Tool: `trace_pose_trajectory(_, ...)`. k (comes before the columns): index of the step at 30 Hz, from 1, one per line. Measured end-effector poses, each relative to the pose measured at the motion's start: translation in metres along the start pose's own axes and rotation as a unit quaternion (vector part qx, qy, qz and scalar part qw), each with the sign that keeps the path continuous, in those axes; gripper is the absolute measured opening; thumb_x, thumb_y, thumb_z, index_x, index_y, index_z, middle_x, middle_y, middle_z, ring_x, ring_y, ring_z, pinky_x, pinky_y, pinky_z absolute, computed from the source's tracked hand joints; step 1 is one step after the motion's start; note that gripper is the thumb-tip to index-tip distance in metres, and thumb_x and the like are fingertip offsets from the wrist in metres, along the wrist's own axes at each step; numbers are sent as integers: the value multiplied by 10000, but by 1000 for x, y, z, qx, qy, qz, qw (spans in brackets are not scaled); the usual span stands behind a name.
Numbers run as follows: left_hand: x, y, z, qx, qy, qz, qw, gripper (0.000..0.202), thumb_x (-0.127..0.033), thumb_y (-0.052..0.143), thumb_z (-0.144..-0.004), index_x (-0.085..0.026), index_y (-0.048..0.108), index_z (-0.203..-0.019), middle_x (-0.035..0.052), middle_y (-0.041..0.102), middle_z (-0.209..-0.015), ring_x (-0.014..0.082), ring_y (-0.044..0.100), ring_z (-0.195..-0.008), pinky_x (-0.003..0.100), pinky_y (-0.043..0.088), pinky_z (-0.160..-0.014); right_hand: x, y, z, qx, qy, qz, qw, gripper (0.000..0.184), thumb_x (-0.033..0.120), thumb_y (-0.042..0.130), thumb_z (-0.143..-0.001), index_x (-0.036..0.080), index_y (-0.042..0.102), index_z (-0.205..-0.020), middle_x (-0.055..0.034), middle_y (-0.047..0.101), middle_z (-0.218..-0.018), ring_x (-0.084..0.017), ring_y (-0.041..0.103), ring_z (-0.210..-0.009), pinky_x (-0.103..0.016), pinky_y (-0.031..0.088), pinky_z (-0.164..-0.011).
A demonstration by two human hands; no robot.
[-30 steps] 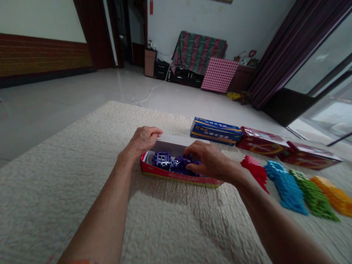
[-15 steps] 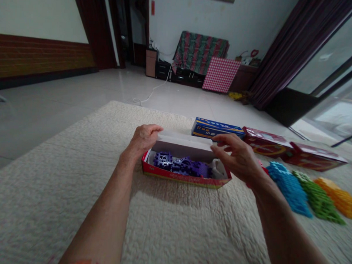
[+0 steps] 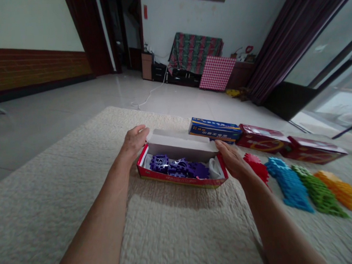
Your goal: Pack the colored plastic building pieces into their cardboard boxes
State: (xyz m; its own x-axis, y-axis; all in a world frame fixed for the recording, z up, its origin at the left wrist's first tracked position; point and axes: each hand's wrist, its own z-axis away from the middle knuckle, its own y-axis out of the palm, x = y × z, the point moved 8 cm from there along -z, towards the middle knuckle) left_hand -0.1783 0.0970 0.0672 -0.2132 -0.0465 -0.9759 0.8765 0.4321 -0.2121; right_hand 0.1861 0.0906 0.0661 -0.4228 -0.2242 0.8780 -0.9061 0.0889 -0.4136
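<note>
Print on the red box (image 3: 180, 180) too blurred to read; its front wall hides the bottoms of the purple pieces (image 3: 179, 169) inside. Orange pieces (image 3: 341, 188) run to the right frame edge. Box sits open on the quilted cover (image 3: 179, 232), between the hands, white flap (image 3: 182, 142) raised on the far side. Left hand (image 3: 135, 138) loosely curled at far left corner; right hand (image 3: 230, 156) against right end, fingertips partly hidden. Can't tell if either clamps.

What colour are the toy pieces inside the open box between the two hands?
The pieces are purple; the head view shows them best.
</note>
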Motion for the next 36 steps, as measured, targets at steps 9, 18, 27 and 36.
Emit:
trace_pose_trajectory(9, -17, -1, 9, 36, -28, 220, 975, 480, -121, 574, -595, -102, 660, -1067, 46, 690, -739, 118, 580, -552, 245, 441, -568, 7, 7, 9, -7, 94, -276, 956, 360, 459, 555, -834, 287, 580, -1149, -23, 726, -945, -208, 682, -822, -335, 537, -659)
trace_pose_trajectory(18, -23, 0, 31, 118, 27, 268, 956, 400, -168, 734, -536, -149, 722, -935, 42, 736, -833, 161, 659, -740, 303, 501, -748, 11, 3, 30, -19, 64, -313, 947, 382, 382, 704, -726, 282, 629, -1086, 15, 729, -976, -186, 669, -888, -315, 514, -779)
trace_pose_trajectory(27, -16, -9, 54, 98, 96, 214, 967, 281, -288, 789, -584, -184, 753, -842, 24, 745, -844, 190, 657, -834, 323, 482, -849, 33, -7, 55, 50, -74, -161, 983, 459, 404, 467, -863, 290, 614, -1282, -3, 637, -1314, -256, 469, -1326, -464, 378, -1082)
trace_pose_trajectory(36, 5, -6, 48, 86, 74, 228, 967, 303, -292, 798, -618, -194, 748, -901, 1, 736, -831, 164, 658, -804, 282, 494, -816, 6, -6, 59, 25, -29, -240, 970, 462, 564, 570, -865, 298, 650, -1234, -41, 654, -1292, -265, 557, -1239, -472, 415, -1057)
